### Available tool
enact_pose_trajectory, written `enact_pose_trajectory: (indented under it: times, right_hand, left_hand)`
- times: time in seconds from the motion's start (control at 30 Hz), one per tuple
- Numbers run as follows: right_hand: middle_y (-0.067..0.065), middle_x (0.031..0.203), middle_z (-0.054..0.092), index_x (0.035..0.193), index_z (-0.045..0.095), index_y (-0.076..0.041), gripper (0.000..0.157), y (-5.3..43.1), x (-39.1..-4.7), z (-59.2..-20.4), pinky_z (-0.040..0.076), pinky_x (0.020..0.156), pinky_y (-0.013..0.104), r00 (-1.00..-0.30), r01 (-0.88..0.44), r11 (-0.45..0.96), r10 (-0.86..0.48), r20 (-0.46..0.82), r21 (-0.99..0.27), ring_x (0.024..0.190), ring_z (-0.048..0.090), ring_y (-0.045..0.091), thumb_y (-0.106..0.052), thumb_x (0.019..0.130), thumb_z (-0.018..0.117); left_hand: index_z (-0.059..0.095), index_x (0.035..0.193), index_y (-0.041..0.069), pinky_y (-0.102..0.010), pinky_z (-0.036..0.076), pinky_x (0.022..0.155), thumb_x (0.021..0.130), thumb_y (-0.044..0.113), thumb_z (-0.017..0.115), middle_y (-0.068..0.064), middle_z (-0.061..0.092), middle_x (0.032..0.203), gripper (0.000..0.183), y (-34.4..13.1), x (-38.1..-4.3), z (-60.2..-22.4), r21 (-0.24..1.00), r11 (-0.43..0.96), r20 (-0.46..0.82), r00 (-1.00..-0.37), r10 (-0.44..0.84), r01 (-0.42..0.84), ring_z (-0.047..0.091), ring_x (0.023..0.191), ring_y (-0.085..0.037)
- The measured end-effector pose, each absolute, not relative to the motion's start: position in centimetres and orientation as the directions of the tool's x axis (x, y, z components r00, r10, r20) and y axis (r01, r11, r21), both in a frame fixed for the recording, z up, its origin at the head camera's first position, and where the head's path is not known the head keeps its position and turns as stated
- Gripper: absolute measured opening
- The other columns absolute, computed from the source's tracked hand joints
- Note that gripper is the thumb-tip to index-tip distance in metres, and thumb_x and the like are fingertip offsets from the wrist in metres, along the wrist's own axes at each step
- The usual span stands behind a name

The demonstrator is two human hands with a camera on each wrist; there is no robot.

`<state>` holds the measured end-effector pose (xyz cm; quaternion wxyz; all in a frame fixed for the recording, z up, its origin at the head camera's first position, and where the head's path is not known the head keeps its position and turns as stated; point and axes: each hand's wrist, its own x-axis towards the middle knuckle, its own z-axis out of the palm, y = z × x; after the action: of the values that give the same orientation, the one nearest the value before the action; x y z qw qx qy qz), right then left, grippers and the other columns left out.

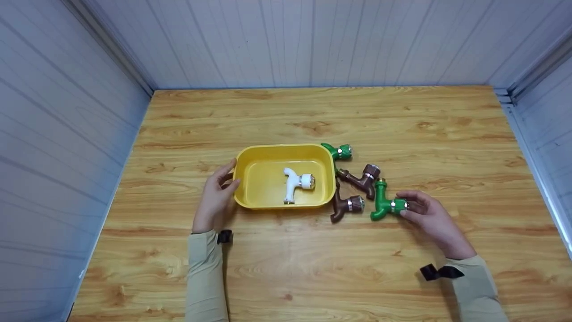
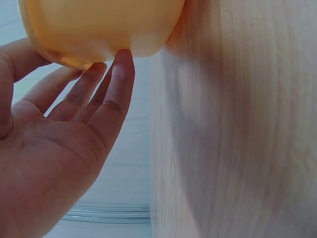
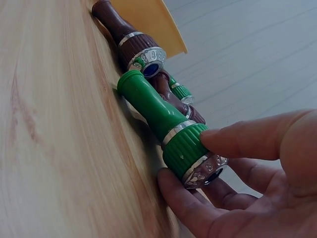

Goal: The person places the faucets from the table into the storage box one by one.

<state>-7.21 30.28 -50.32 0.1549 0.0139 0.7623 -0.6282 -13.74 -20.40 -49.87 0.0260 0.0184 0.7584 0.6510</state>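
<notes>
the left hand (image 1: 214,199) was at nine o'clock of the yellow tub (image 1: 261,185), its fingers slightly spread and nearly straight, their tips touching the outer wall, with the thumb at the rim. the right hand (image 1: 429,219) had thumb and fingers pinching the knob of the near green tap (image 1: 382,202), which lay between three and four o'clock of the tub. that tap's knob pointed to three o'clock, its brass inlet to twelve and its spout to seven; whether it fully rested on the table (image 1: 290,268) could not be told.

inside the tub, toward three o'clock of its middle, lay a white tap (image 1: 292,182), knob to three and inlet to six. outside, at three o'clock, was the upper brown tap (image 1: 363,182), just beside the near green one. the lower brown tap (image 1: 342,206) was at four o'clock, by the tub's corner, and the far green tap (image 1: 343,152) at two, partly hidden by the rim. behind, at twelve o'clock, rose a pale panelled wall (image 1: 290,44).
</notes>
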Motion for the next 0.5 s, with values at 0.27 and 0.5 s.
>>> enact_pose_trajectory:
  times: [0.27, 0.5]
  right_hand:
    - [0.026, 0.135, 0.044, 0.132, 0.045, 0.009, 0.048, 30.2, -7.2, -50.1, 0.046, 0.091, 0.022, -0.947, 0.232, 0.201, -0.177, -0.268, -0.952, 0.11, 0.056, 0.008, 0.001, 0.088, 0.063]
    - [0.02, 0.133, 0.047, 0.133, 0.046, 0.006, 0.05, 30.3, -7.2, -50.1, 0.045, 0.092, 0.02, -0.939, 0.267, 0.23, -0.154, -0.306, -0.936, 0.11, 0.055, 0.009, -0.004, 0.088, 0.064]
  left_hand:
    - [0.038, 0.138, -0.012, -0.055, 0.036, 0.1, 0.089, -0.013, 0.055, -0.03, 0.04, 0.138, 0.052, -19.9, -13.1, -47.7, 0.986, 0.161, 0.033, -0.994, 0.108, 0.05, 0.045, 0.12, -0.048]
    - [0.038, 0.138, -0.013, -0.055, 0.036, 0.1, 0.089, -0.013, 0.055, -0.03, 0.039, 0.139, 0.051, -19.7, -13.0, -47.4, 0.985, 0.164, 0.036, -0.994, 0.102, 0.053, 0.045, 0.119, -0.049]
